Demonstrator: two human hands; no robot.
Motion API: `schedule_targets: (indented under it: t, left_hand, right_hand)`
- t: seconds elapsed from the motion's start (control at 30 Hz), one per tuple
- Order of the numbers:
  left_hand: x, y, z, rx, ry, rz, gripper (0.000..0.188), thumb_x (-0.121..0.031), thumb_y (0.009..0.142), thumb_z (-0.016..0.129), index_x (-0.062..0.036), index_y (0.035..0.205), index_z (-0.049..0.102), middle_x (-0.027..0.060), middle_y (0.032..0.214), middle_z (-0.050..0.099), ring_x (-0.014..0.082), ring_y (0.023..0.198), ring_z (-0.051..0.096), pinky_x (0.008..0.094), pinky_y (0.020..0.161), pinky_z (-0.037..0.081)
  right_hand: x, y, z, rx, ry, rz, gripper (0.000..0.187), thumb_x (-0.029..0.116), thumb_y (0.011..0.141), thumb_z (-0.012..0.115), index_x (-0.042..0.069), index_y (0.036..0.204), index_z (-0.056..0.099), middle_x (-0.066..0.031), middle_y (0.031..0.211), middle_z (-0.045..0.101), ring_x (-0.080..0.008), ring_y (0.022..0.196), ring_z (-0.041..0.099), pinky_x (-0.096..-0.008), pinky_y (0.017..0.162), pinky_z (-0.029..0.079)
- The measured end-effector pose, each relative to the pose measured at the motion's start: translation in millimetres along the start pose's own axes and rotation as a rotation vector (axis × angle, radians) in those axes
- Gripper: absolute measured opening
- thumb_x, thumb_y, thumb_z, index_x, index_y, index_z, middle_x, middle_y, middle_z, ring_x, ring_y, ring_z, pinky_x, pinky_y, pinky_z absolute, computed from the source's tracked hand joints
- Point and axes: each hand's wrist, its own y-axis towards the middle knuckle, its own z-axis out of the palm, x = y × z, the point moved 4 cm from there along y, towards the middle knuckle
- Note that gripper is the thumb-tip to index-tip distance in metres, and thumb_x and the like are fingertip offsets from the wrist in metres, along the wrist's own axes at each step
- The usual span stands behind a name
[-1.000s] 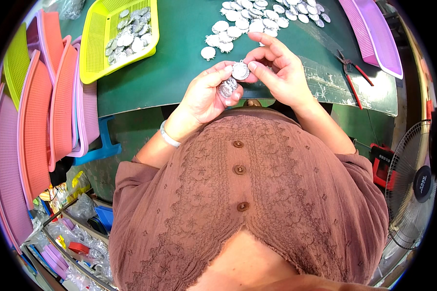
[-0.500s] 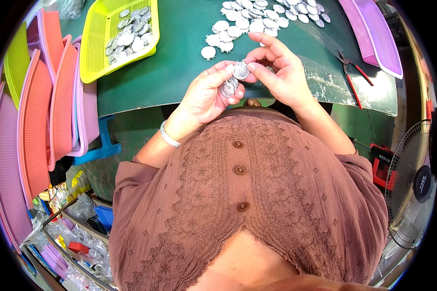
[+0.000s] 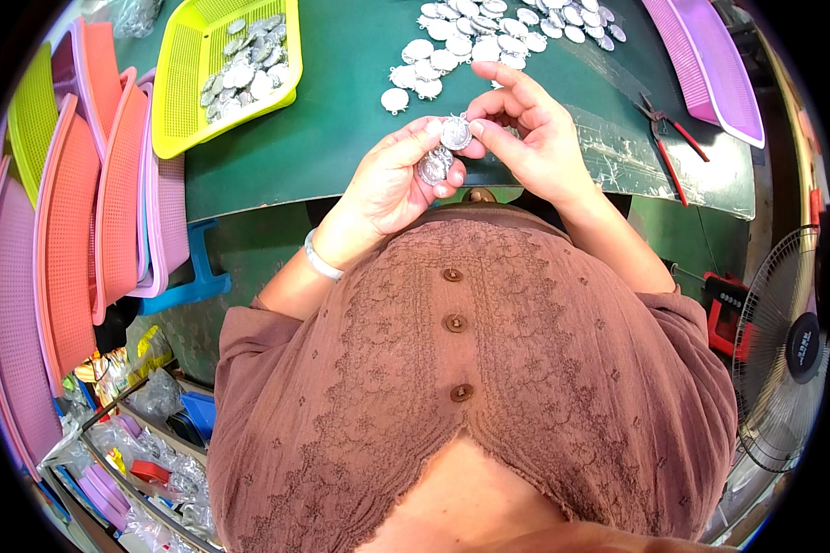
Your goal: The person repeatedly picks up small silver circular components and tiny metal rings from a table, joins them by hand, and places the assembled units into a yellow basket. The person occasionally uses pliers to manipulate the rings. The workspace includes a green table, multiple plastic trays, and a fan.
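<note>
My left hand (image 3: pixel 392 170) is closed on two round silver medallions, with a pale bangle on its wrist. The upper medallion (image 3: pixel 456 134) faces up between the fingertips of both hands. A lower medallion (image 3: pixel 434 166) rests against the left fingers, just below it. My right hand (image 3: pixel 535 138) pinches the right edge of the upper medallion between thumb and bent index finger, its other fingers curled or raised. Beyond the hands, several like medallions (image 3: pixel 461 41) lie spread on the green table (image 3: pixel 341 83). More of them sit in a yellow-green basket (image 3: pixel 180 129) at the far left.
Red-handled pliers (image 3: pixel 669 147) lie on the table's right side, near a purple basket (image 3: pixel 710 74). Stacked orange and purple baskets (image 3: pixel 69 240) stand at my left, above a blue stool (image 3: pixel 198 267). A fan (image 3: pixel 784 359) stands at my right, beside a red case (image 3: pixel 724 313).
The upper medallion has shifted very slightly to the left between my fingertips. Both hands keep nearly the same pose.
</note>
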Motion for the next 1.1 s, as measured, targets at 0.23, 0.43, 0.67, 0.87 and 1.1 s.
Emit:
schedule_targets:
  t: [0.23,0.43,0.67,0.87,1.1]
  left_hand:
    - [-0.1,0.0,-1.1,0.001,0.034,0.017,0.024,-0.018,0.09,0.05,-0.0008,0.106,0.05,0.0116,0.091,0.059,0.0141,0.067,0.055,0.0215,0.055,0.045]
    - [-0.8,-0.5,-1.1,-0.084,0.119,0.108,0.022,-0.005,0.082,0.06,-0.002,0.102,0.051,0.0063,0.085,0.057,0.0107,0.067,0.054,0.0195,0.055,0.043]
    - [-5.9,-3.0,1.9,-0.154,0.297,0.234,0.02,-0.004,0.081,0.061,-0.0029,0.099,0.051,0.0036,0.08,0.057,0.0094,0.064,0.054,0.0194,0.053,0.042]
    - [-5.5,-3.9,2.5,-0.176,0.353,0.253,0.02,-0.003,0.081,0.062,-0.0032,0.099,0.051,0.0036,0.081,0.058,0.0092,0.064,0.055,0.0196,0.054,0.044]
    - [-5.1,-3.7,2.1,-0.197,0.363,0.243,0.022,-0.002,0.08,0.062,-0.0027,0.099,0.052,0.0041,0.081,0.058,0.0095,0.065,0.056,0.0192,0.055,0.045]
  right_hand:
    - [-1.2,-0.6,-1.1,0.004,-0.027,0.008,0.045,-0.003,0.078,0.056,0.003,0.122,0.046,-0.0031,0.084,0.061,-0.0087,0.077,0.057,-0.0235,0.073,0.045]
    - [-4.1,-0.9,-0.9,0.015,-0.009,0.012,0.045,-0.003,0.079,0.056,0.003,0.122,0.046,-0.0036,0.085,0.062,-0.0094,0.08,0.057,-0.0238,0.076,0.045]
    - [-8.9,-0.2,-4.1,0.04,0.077,0.049,0.043,-0.002,0.08,0.055,0.002,0.121,0.046,-0.0045,0.085,0.061,-0.0092,0.081,0.057,-0.0234,0.077,0.045]
    - [-7.0,0.1,-2.6,0.053,0.123,0.085,0.042,-0.001,0.08,0.055,0.001,0.121,0.046,-0.0041,0.083,0.061,-0.0085,0.08,0.056,-0.0229,0.076,0.044]
    - [-6.9,0.6,-3.0,0.058,0.102,0.091,0.043,-0.002,0.08,0.055,0.001,0.121,0.045,-0.0031,0.082,0.061,-0.0077,0.079,0.056,-0.0222,0.075,0.044]
